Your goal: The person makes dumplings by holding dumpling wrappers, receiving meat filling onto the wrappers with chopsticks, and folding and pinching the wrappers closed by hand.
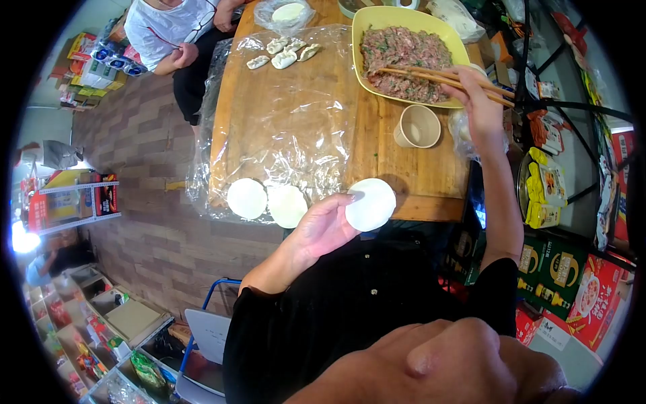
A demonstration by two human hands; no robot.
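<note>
A round white dumpling wrapper [371,205] lies across the fingers of my left hand [326,227], with the thumb on its edge, in front of the table. My right hand [476,97] grips a pair of wooden chopsticks [431,75], whose tips touch the minced meat filling [404,54]. The filling, flecked with green, sits in a large yellow bowl [360,67]. Two more wrappers, one at the left [247,198] and another beside it [287,205], lie at the near table edge. Several folded dumplings [284,59] rest on clear plastic film [282,108] at the far side.
A paper cup [417,126] stands near the yellow bowl. Bagged wrappers [288,13] lie at the far edge of the wooden table [417,172]. Another person [176,34] sits at the far left. Shelves with packages [548,188] stand close on the right, and a chair [205,337] is at lower left.
</note>
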